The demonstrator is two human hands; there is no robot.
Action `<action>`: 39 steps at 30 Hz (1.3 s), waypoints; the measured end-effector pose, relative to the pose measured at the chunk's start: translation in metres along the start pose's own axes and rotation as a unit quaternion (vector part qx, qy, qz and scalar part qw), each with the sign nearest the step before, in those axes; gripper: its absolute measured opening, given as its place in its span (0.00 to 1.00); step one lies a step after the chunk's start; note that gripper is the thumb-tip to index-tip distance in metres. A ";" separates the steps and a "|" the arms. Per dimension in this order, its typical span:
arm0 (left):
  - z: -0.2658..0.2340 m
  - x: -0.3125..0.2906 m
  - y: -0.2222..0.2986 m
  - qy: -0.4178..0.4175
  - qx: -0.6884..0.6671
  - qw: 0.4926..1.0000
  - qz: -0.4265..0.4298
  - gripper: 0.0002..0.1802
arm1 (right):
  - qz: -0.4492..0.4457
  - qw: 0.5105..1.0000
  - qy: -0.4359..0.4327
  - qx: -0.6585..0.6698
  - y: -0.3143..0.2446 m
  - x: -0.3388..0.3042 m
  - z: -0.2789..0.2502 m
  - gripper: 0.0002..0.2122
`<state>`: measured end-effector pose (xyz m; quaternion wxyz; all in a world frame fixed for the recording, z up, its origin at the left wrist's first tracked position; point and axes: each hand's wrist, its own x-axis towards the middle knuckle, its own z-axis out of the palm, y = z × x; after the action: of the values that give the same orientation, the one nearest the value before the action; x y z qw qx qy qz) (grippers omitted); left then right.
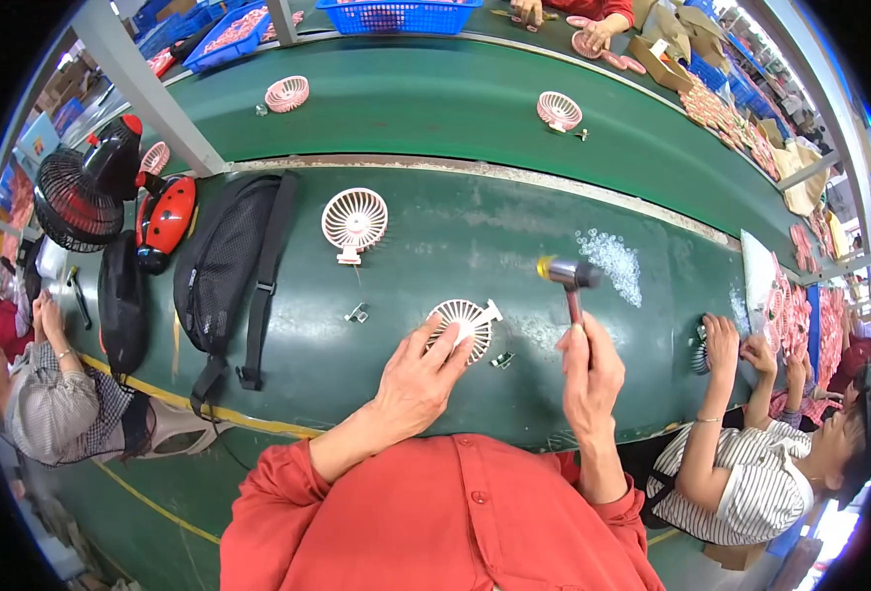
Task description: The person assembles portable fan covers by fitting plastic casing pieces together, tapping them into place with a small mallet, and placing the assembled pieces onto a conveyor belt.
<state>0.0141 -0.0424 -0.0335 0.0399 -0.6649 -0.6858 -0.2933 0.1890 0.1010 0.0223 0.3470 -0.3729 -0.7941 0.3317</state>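
My left hand [411, 384] presses a small pale pink fan housing [461, 311] with slatted vents onto the green work table, its short stem pointing right. The fingers grip the housing's rim and middle. In my right hand [595, 379] is a mallet [573, 298] with a reddish handle; its head, yellow at one end and black at the other, is raised above the table. Beside the held housing lies a small circuit board [501, 361]. A second pale fan housing [354, 219] stands farther off, with another small circuit board [357, 313] nearer me.
Small clear pieces [612, 264] lie scattered at right. A black bag [226, 266] and a black desk fan [76, 202] occupy the left. Behind, a green conveyor belt [425, 103] carries pink fan housings [288, 94]. Co-workers sit at both sides and across.
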 end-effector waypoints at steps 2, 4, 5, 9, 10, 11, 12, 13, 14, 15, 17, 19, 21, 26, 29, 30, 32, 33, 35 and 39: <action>0.000 0.003 0.000 0.002 0.001 1.000 0.009 0.21 | -0.070 0.996 -0.036 -0.048 0.007 -0.017 0.004 0.10; -0.001 0.006 0.001 -0.002 -0.005 1.000 0.010 0.20 | -0.065 0.977 -0.163 -0.122 0.011 -0.022 0.009 0.08; -0.003 0.006 0.001 -0.003 -0.007 1.000 0.014 0.20 | -0.027 0.978 -0.159 -0.131 0.019 -0.023 0.010 0.08; -0.008 0.003 0.000 -0.014 -0.023 1.000 0.003 0.20 | 0.184 0.978 -0.093 -0.039 0.037 0.001 0.001 0.10; -0.009 0.002 -0.003 -0.020 -0.026 0.999 -0.004 0.20 | 0.217 0.971 -0.083 -0.053 0.040 0.010 -0.001 0.13; -0.011 0.002 -0.004 -0.023 -0.029 0.999 -0.006 0.21 | 0.215 0.972 -0.067 -0.062 0.050 0.017 -0.003 0.13; -0.013 0.003 -0.005 -0.021 -0.031 0.999 0.000 0.21 | 0.211 0.973 -0.051 -0.071 0.061 0.025 -0.005 0.13; -0.015 0.003 -0.007 -0.025 -0.040 0.999 -0.003 0.21 | 0.226 0.971 -0.044 -0.071 0.066 0.035 -0.006 0.13; -0.017 0.003 -0.007 -0.029 -0.050 0.998 -0.006 0.21 | 0.208 0.976 -0.027 -0.063 0.075 0.043 -0.007 0.12; -0.019 0.004 -0.007 -0.028 -0.050 0.998 -0.003 0.21 | 0.189 0.980 -0.010 -0.055 0.081 0.052 -0.006 0.12; -0.025 0.006 -0.004 -0.016 -0.080 0.996 -0.027 0.22 | 0.167 0.984 0.008 -0.064 0.074 0.072 -0.002 0.10; -0.029 0.002 -0.005 -0.007 -0.085 0.996 -0.031 0.22 | 0.160 0.982 0.028 -0.097 0.071 0.088 0.004 0.08; -0.031 0.002 -0.006 0.005 -0.094 0.995 -0.029 0.22 | 0.068 0.982 0.040 -0.169 0.097 0.095 0.006 0.07; -0.031 -0.005 -0.011 0.013 -0.099 0.994 -0.053 0.20 | 0.055 0.955 -0.025 -0.290 0.092 0.101 0.016 0.06; -0.031 -0.003 -0.012 0.013 -0.100 0.994 -0.051 0.21 | 0.072 0.951 -0.006 -0.301 0.094 0.102 0.018 0.07; -0.030 -0.003 -0.013 0.014 -0.103 0.993 -0.048 0.21 | 0.056 0.948 -0.005 -0.313 0.097 0.103 0.019 0.07; -0.031 -0.002 -0.012 0.014 -0.106 0.993 -0.043 0.21 | 0.051 0.948 -0.003 -0.313 0.101 0.106 0.020 0.07; -0.031 -0.001 -0.011 0.016 -0.107 0.993 -0.046 0.22 | 0.047 0.948 -0.003 -0.314 0.102 0.105 0.020 0.08; -0.029 0.002 -0.012 0.017 -0.110 0.993 -0.049 0.24 | 0.050 0.951 -0.002 -0.306 0.102 0.104 0.018 0.08; -0.026 0.013 -0.009 0.004 -0.046 0.997 -0.069 0.29 | 0.034 0.969 0.021 -0.245 0.099 0.094 0.007 0.07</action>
<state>-0.0041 -0.0420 -0.0090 -0.0083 -0.6159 -0.7155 -0.3297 0.1737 0.2263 -0.0307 0.2502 -0.4800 -0.8307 0.1302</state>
